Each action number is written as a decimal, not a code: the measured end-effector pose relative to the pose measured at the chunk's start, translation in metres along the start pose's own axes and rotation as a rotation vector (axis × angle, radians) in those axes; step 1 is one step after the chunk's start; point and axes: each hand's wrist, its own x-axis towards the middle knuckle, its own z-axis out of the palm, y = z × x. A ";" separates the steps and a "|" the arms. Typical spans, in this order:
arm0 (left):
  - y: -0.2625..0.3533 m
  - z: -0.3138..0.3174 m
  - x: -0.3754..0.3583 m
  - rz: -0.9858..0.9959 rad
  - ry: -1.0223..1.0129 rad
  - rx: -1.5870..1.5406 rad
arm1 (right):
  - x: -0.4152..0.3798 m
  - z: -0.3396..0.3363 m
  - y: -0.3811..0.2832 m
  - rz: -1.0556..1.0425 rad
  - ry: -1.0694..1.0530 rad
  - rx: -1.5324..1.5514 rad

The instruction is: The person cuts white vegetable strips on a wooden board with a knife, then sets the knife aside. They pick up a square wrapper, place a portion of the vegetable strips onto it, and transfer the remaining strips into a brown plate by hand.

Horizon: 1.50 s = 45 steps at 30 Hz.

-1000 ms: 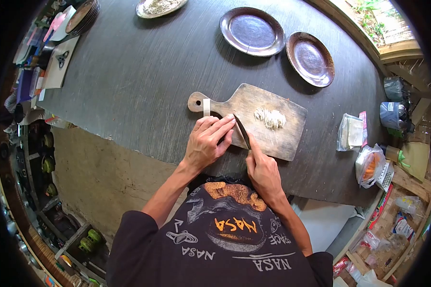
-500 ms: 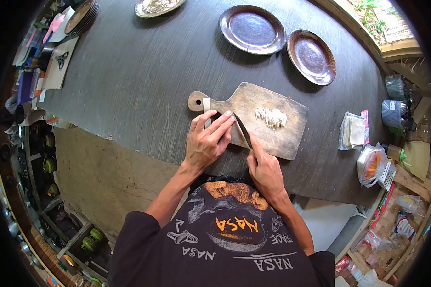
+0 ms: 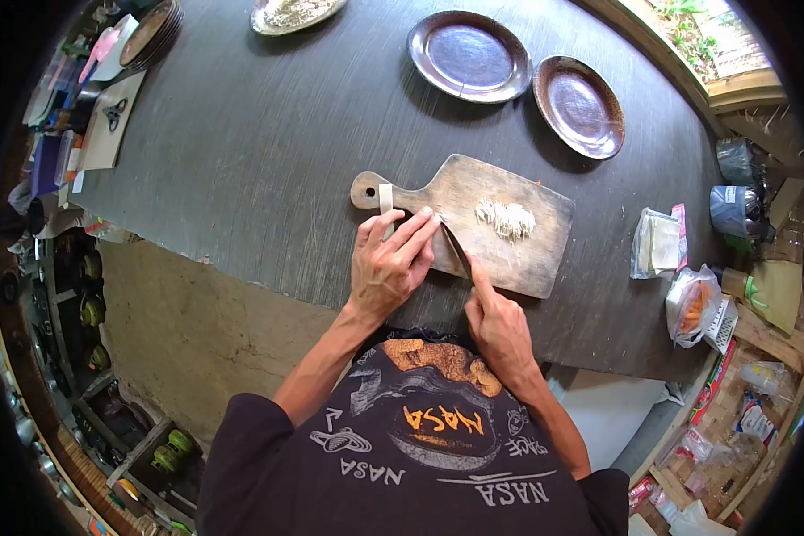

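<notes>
Cutting board (image 3: 500, 201), centre frame: worn matt wood, scuffed grain. Table (image 3: 268, 143): dark, matt, finely ridged. 2 plates (image 3: 469, 54), top: glossy brown glaze. Knife (image 3: 456, 248) blade: dark dull metal. Bags (image 3: 657, 246), right edge: clear shiny plastic.

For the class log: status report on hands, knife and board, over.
Left hand flat on cutting board. Right hand grips knife. Chopped pile beside blade, apart.

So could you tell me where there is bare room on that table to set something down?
The widest bare stretch of the table lies left of the cutting board, below the far plates. It is crowded at the board, where the left hand and right hand with the knife work, and among the bags on the right.
</notes>
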 end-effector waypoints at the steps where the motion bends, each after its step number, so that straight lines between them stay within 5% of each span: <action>1: 0.000 0.002 0.000 -0.017 0.003 -0.013 | -0.001 0.001 0.000 0.006 -0.005 -0.012; 45: 0.018 -0.015 -0.002 0.035 -0.132 0.184 | 0.003 0.002 -0.001 0.009 -0.007 -0.022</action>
